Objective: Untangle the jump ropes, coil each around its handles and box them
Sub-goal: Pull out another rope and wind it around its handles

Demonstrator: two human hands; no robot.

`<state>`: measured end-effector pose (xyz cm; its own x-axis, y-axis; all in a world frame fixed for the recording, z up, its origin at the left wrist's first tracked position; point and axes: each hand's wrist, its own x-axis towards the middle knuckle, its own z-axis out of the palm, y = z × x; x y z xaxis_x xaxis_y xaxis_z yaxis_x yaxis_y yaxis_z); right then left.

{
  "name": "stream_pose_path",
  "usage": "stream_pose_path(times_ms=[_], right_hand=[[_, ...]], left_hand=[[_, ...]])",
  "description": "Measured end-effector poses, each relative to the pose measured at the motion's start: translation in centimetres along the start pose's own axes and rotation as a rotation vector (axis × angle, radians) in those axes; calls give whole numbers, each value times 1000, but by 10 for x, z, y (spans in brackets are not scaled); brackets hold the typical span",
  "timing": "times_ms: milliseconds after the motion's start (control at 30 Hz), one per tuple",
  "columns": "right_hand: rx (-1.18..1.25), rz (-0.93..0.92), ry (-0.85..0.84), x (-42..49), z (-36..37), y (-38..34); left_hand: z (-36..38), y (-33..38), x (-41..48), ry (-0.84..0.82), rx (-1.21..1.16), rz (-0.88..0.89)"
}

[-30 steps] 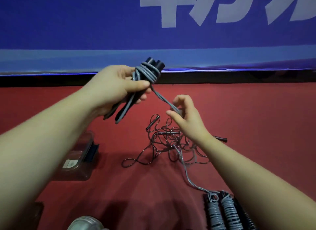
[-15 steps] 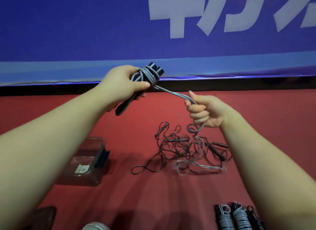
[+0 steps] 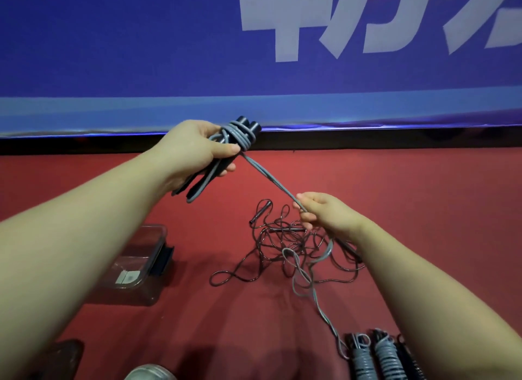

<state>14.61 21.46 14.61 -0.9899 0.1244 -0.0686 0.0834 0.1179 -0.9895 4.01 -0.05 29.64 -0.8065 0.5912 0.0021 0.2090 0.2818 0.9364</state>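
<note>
My left hand (image 3: 195, 150) grips a pair of dark jump-rope handles (image 3: 245, 124) held together, with a few turns of grey rope wound round their upper end. From that winding the grey rope (image 3: 271, 179) runs taut down to my right hand (image 3: 324, 213), which pinches it. Below that hand the grey rope trails loosely over the red floor. A tangle of thin dark rope (image 3: 285, 244) with loose dark handles lies under my right hand. A clear plastic box (image 3: 138, 266) stands open at the lower left.
Three coiled jump ropes (image 3: 381, 357) lie side by side at the bottom right. A blue banner (image 3: 254, 54) rises along the far edge of the red floor (image 3: 423, 210). A dark object (image 3: 65, 360) and a pale rounded one (image 3: 149, 372) sit at the bottom left.
My right hand has dropped down and to the right along the grey rope, pulling it taut from the handles. The left hand with the handles has stayed about where it was.
</note>
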Motion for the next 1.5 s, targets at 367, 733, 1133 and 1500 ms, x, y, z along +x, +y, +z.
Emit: stream_pose_path(times_ms=[367, 733, 1133, 1500], right_hand=[[-104, -216, 344, 13, 55, -66], [-895, -446, 699, 21, 87, -79], [-208, -68, 403, 33, 53, -75], [-668, -308, 526, 6, 45, -58]], left_hand=[[7, 3, 4, 55, 169, 17], [2, 12, 2, 69, -10, -27], [11, -1, 12, 125, 19, 28], [-23, -10, 22, 289, -20, -14]])
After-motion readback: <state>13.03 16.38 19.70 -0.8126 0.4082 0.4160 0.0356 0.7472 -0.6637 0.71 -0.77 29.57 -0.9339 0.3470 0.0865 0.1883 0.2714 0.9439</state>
